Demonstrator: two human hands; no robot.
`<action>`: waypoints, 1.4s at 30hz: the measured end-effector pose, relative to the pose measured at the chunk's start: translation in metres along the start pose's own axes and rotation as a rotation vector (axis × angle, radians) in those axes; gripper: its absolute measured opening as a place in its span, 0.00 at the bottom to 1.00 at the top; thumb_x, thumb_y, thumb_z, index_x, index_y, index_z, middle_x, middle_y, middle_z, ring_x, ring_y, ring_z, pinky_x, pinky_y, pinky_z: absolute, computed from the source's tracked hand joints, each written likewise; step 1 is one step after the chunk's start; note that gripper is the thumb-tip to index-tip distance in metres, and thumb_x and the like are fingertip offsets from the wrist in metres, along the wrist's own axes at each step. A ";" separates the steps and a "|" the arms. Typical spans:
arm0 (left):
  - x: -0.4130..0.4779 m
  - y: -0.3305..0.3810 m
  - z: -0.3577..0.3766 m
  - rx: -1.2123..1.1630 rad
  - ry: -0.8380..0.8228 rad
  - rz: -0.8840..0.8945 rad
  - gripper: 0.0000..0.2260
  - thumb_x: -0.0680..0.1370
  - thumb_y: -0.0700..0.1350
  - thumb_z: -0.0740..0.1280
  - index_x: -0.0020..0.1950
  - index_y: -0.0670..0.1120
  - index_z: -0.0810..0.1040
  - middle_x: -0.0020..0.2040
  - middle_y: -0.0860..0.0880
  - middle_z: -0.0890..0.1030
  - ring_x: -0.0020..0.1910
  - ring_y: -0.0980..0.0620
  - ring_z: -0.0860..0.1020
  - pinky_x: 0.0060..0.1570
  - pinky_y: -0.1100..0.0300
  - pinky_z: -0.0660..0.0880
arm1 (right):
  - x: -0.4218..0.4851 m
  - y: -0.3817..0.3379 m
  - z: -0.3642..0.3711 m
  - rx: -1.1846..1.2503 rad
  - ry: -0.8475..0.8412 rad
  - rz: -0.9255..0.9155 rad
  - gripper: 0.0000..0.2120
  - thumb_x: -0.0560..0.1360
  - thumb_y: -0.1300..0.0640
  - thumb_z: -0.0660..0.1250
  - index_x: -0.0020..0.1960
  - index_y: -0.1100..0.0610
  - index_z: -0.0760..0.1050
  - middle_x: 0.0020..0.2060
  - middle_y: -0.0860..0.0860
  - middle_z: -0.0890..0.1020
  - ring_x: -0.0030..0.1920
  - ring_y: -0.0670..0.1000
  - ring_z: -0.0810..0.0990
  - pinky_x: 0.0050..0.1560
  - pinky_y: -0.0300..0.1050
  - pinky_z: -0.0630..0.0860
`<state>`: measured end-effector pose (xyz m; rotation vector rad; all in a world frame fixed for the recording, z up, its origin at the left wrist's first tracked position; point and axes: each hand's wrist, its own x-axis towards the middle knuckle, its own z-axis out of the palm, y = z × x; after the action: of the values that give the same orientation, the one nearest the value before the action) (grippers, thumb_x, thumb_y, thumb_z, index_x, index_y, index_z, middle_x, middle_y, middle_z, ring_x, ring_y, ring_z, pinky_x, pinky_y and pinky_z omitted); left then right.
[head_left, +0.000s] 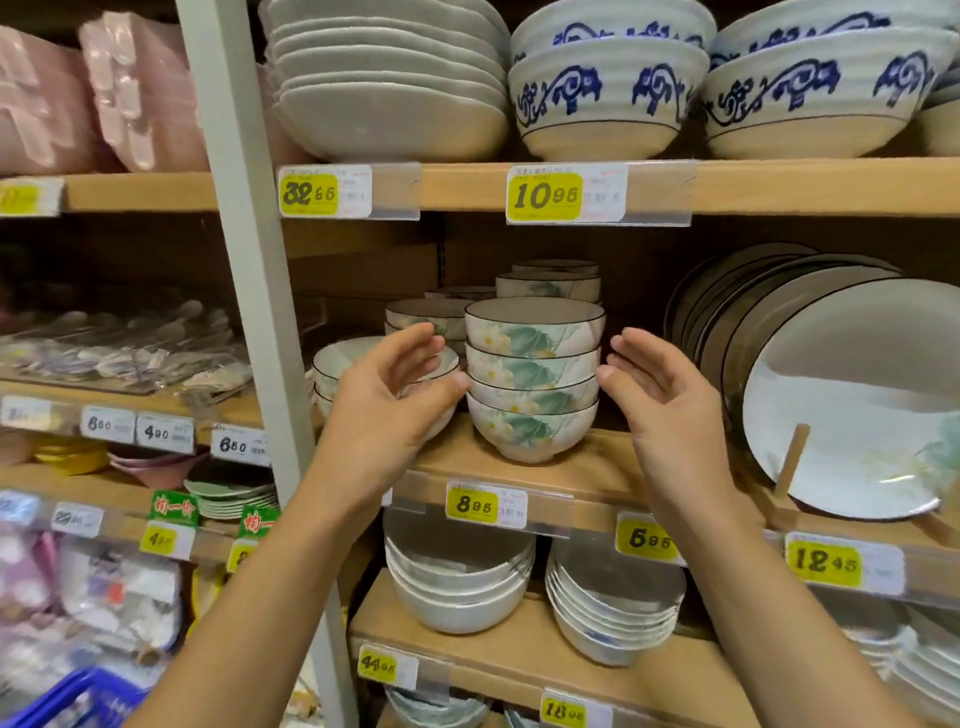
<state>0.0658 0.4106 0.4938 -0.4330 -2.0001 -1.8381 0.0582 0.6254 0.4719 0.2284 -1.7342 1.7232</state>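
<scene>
A stack of several white bowls with green leaf and flower print (532, 374) stands on the middle wooden shelf (576, 473). My left hand (384, 405) is raised just left of the stack, fingers relaxed and slightly curved, thumb tip close to the stack's side. My right hand (660, 400) is held up just right of the stack, palm facing it, fingers straight, thumb tip near the bowls. Neither hand holds anything. Whether the thumbs touch the bowls is unclear.
Lower matching bowls (343, 364) sit behind my left hand, more stacks (548, 283) behind. Upright plates (831, 395) lean at right. Large bowls (608, 88) fill the shelf above, white bowls (457, 587) the shelf below. A grey shelf post (249, 291) rises at left; a blue basket (78, 699) sits bottom left.
</scene>
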 end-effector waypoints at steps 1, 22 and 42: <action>-0.010 0.001 -0.002 -0.009 0.022 -0.004 0.24 0.73 0.40 0.73 0.68 0.48 0.74 0.60 0.53 0.80 0.58 0.61 0.79 0.58 0.67 0.75 | -0.006 0.000 0.001 0.002 -0.008 -0.012 0.19 0.74 0.60 0.71 0.64 0.49 0.76 0.57 0.44 0.82 0.58 0.40 0.79 0.59 0.38 0.76; -0.201 -0.027 -0.163 0.031 0.333 -0.398 0.11 0.77 0.34 0.66 0.56 0.45 0.79 0.50 0.49 0.86 0.51 0.54 0.83 0.51 0.65 0.78 | -0.207 0.043 0.154 0.268 -0.633 0.523 0.08 0.76 0.67 0.66 0.46 0.57 0.82 0.42 0.51 0.86 0.46 0.46 0.84 0.48 0.38 0.79; -0.318 -0.111 -0.403 0.079 0.546 -0.832 0.07 0.79 0.37 0.61 0.50 0.42 0.79 0.43 0.47 0.81 0.38 0.52 0.74 0.41 0.61 0.72 | -0.415 0.111 0.329 -0.044 -0.724 0.922 0.06 0.78 0.66 0.63 0.48 0.60 0.79 0.43 0.56 0.84 0.44 0.51 0.82 0.41 0.43 0.74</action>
<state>0.3221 0.0098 0.2704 0.9678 -1.9551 -1.9680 0.2017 0.1926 0.1803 0.0086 -2.6760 2.4255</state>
